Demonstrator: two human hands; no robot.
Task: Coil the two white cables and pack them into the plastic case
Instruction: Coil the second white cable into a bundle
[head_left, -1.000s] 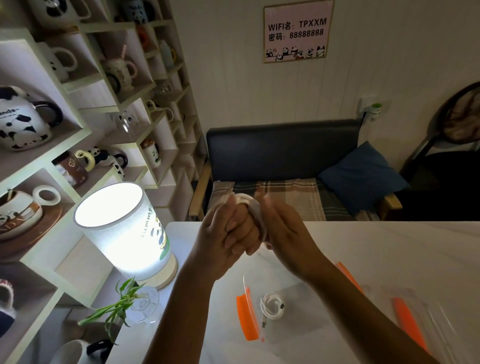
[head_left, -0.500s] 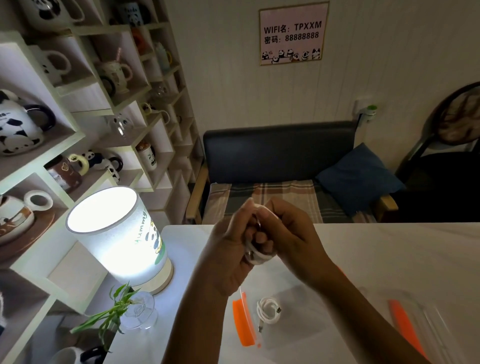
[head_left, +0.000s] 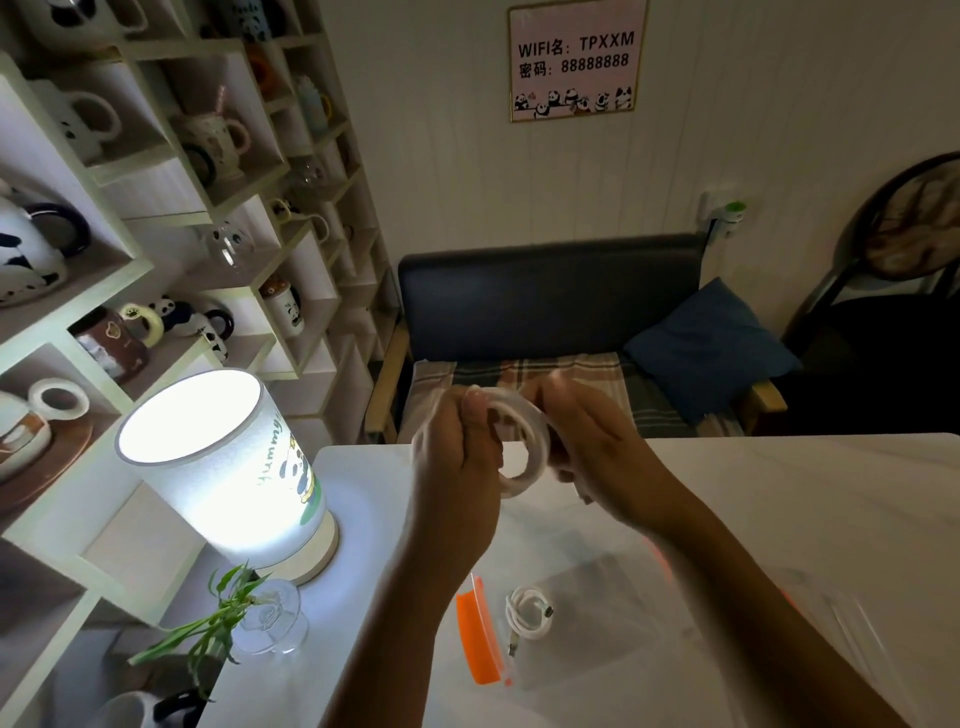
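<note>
Worktop: a pale, marble-patterned worktop (head_left: 779, 519) fills the lower right of the view; its far edge runs in front of the sofa and its left edge sits beside the shelves.
Left hand: the left hand (head_left: 457, 447) is raised above the worktop's far edge, fingers curled round the left side of a coiled white cable (head_left: 524, 447).
Right hand: the right hand (head_left: 592, 441) grips the opposite side of the same coil, fingers curled; the loop stands between both hands, clear of the surface.
Second cable: a smaller white coil (head_left: 527, 613) lies inside the clear plastic case (head_left: 597, 623), which lies flat on the worktop towards its near edge, below the hands.
Case trim: an orange strip (head_left: 478, 639) runs along the case's left end; more orange shows to the right, partly hidden by the right forearm.
Lamp: a lit cylindrical lamp (head_left: 223, 467) with a panda print stands at the worktop's far left corner.
Plant: a small green plant in a glass vase (head_left: 270, 618) stands just in front of the lamp, at the left edge.
Shelves: a wall of open shelves (head_left: 156, 218) on the left holds panda mugs and teapots.
Sofa: a dark-backed sofa (head_left: 545, 296) with a plaid seat and a blue cushion (head_left: 711, 348) stands beyond the far edge.
Wall: a pink WiFi sign (head_left: 576, 60) hangs on the white panelled wall above the sofa.
</note>
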